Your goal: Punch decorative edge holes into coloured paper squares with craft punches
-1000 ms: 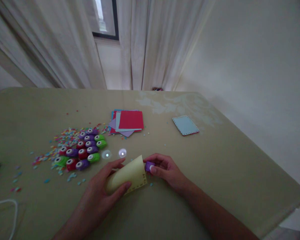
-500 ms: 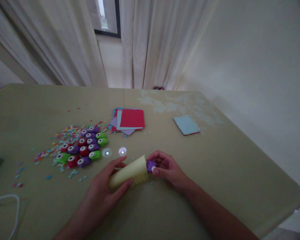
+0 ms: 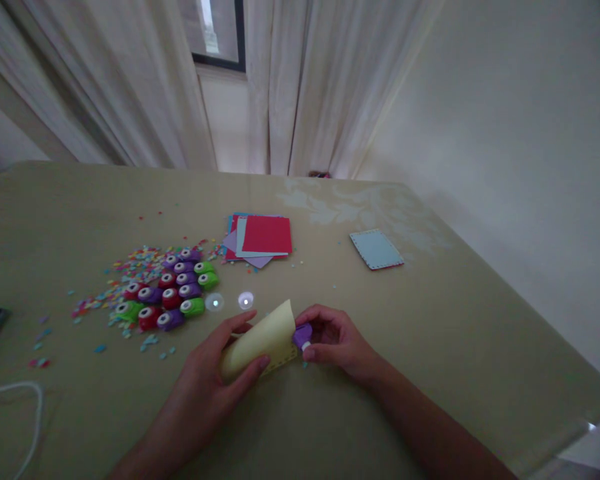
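The pale yellow, curved paper sheet (image 3: 260,340) is located above the near middle of the table, with a row of small punched holes along its near edge. The small purple plastic craft punch (image 3: 303,335) is positioned at the right edge of the sheet; whether the paper sits inside its slot cannot be told. The left hand (image 3: 205,365) holds the sheet in a curled grip, thumb on the near side and fingers on the far side. The right hand (image 3: 337,337) holds the punch in a narrow grip between thumb and fingers. Just beyond the left hand lie 2 round translucent discs (image 3: 215,303). To the left of the discs is a cluster of purple, red and green plastic craft punches (image 3: 171,298), with multicoloured paper cutouts (image 3: 143,257) scattered around it. Farther back lies an overlapping stack of red, pale blue, lilac and blue paper sheets (image 3: 267,235). To the right of the stack lies a separate pale blue square paper sheet (image 3: 377,249) with a notched border. A white cable (image 3: 39,407) occupies the near left of the yellowish-green tablecloth (image 3: 455,333).
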Action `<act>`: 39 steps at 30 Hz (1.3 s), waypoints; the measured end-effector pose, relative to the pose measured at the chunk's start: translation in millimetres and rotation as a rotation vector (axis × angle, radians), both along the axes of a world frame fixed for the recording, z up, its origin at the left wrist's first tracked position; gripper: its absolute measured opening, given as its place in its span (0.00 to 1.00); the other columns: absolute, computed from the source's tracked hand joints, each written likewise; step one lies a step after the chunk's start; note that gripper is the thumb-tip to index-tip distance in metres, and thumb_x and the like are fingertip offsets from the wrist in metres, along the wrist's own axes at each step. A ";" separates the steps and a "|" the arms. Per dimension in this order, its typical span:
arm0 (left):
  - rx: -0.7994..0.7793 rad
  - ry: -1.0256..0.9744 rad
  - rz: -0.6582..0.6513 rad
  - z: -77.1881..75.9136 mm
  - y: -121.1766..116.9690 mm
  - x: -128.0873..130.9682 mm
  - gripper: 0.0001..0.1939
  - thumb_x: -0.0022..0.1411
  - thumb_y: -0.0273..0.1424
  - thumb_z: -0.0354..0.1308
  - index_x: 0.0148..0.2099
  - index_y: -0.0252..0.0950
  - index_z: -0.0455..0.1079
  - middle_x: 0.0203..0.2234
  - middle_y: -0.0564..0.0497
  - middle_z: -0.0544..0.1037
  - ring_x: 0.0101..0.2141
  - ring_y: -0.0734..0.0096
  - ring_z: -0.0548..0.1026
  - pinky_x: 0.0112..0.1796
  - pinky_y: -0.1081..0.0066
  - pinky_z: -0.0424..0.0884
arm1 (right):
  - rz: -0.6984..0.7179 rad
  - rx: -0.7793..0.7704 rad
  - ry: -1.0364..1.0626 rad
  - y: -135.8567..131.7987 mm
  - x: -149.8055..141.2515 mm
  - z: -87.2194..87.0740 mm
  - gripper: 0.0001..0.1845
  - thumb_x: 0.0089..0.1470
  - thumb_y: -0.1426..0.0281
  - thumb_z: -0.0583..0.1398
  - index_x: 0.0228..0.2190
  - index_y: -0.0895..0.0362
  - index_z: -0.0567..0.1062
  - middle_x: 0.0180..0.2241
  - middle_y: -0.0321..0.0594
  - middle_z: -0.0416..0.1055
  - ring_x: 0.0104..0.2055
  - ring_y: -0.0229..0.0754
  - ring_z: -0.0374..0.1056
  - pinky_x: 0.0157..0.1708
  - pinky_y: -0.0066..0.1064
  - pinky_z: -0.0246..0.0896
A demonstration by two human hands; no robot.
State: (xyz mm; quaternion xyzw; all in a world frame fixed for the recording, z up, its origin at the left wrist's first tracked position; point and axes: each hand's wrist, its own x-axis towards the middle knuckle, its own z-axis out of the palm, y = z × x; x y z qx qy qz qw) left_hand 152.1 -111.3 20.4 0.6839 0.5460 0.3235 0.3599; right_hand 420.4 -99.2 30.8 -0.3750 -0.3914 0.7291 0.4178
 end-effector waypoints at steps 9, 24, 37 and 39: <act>0.256 0.247 -0.075 -4.1 3.6 -1.7 0.25 0.73 0.44 0.60 0.68 0.47 0.66 0.56 0.46 0.82 0.53 0.51 0.82 0.52 0.55 0.78 | -0.106 0.210 -0.559 -8.1 -24.2 9.1 0.23 0.52 0.58 0.78 0.42 0.55 0.79 0.36 0.38 0.80 0.35 0.40 0.73 0.36 0.31 0.68; 0.405 0.441 -0.217 -4.2 5.4 -7.7 0.22 0.73 0.45 0.62 0.65 0.48 0.73 0.66 0.47 0.76 0.62 0.47 0.74 0.61 0.47 0.69 | -0.065 0.431 -0.799 2.4 -9.8 7.2 0.18 0.65 0.55 0.70 0.50 0.53 0.85 0.44 0.44 0.78 0.36 0.43 0.73 0.38 0.34 0.69; 0.417 0.467 -0.302 -11.3 6.8 -11.4 0.28 0.74 0.43 0.62 0.72 0.47 0.67 0.73 0.48 0.69 0.69 0.49 0.70 0.68 0.45 0.64 | 0.049 0.514 -0.765 4.0 -3.0 13.6 0.15 0.69 0.59 0.67 0.51 0.52 0.85 0.47 0.46 0.79 0.46 0.47 0.75 0.46 0.36 0.69; 0.406 0.470 -0.308 -11.5 6.8 -11.7 0.29 0.74 0.43 0.62 0.73 0.48 0.67 0.73 0.48 0.68 0.70 0.50 0.69 0.69 0.45 0.63 | 0.049 0.518 -0.764 4.0 -2.5 13.6 0.14 0.69 0.60 0.67 0.51 0.52 0.85 0.47 0.46 0.79 0.46 0.48 0.75 0.47 0.37 0.69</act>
